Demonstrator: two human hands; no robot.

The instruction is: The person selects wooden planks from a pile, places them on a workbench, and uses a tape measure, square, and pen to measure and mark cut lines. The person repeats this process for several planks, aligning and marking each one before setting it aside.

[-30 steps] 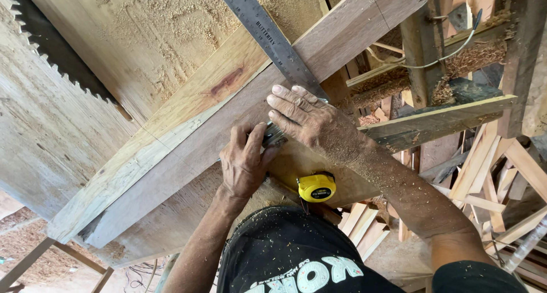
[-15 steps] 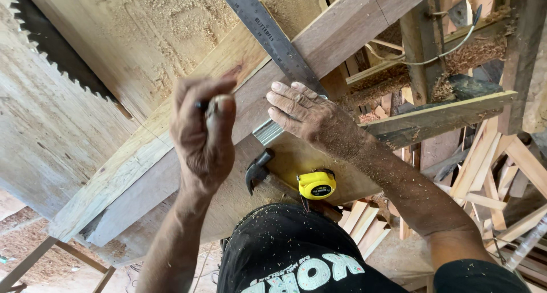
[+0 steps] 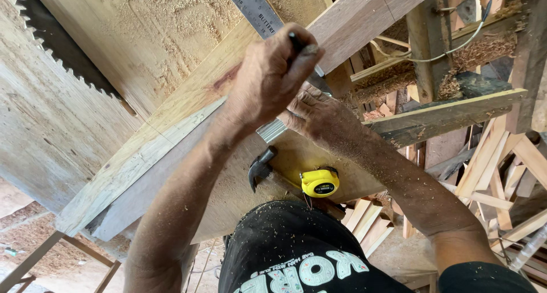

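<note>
Steel ruler (image 3: 250, 8) lying slantwise on the plank (image 3: 188, 108), pinned flat under the right hand (image 3: 319, 113). Left hand (image 3: 270, 76), a moment ago lifted away at nine o'clock, now over the ruler, fingers pinched on a dark pencil (image 3: 296, 41). Looks poised for marking. Hammer (image 3: 261, 167) and yellow tape measure (image 3: 320, 182) at six o'clock. Saw blade (image 3: 62, 48) at ten.

saw bench (image 3: 68, 128) | plank (image 3: 171, 139), steel ruler (image 3: 256, 11), tape measure (image 3: 320, 183), hammer (image 3: 261, 169)
</note>
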